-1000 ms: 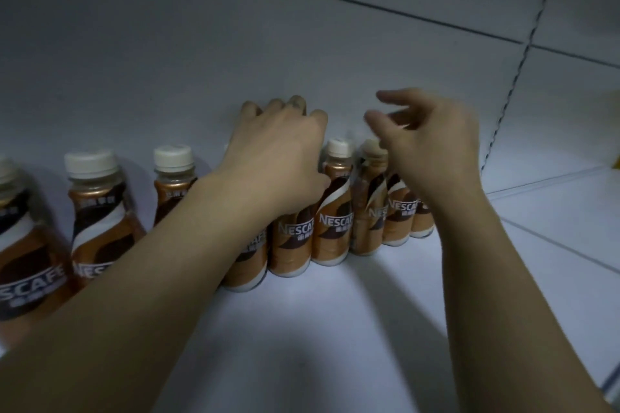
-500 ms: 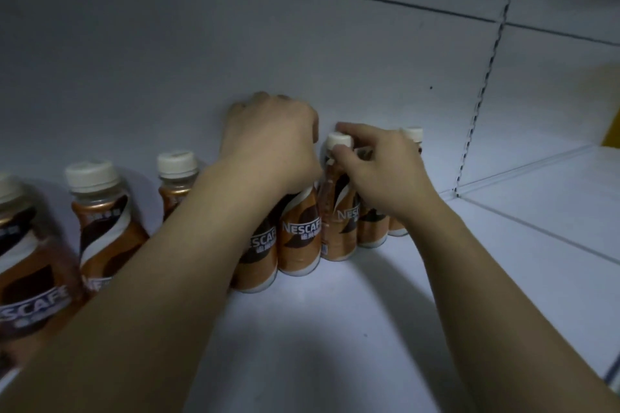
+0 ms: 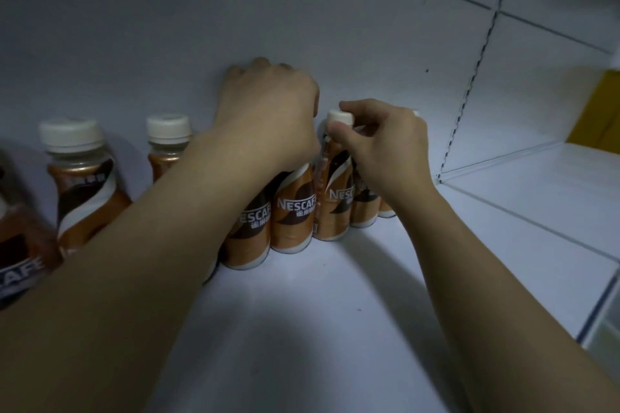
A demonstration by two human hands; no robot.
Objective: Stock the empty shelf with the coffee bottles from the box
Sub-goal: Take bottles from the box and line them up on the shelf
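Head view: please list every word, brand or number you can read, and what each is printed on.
"NESCAFE" on the middle bottle.
"ESCAFE" on the bottle to its left, start hidden.
"NESC" on the pinched bottle, rest hidden.
"CAFE" on the far-left bottle, cut off.
Small characters under the brands: too blurred to read.
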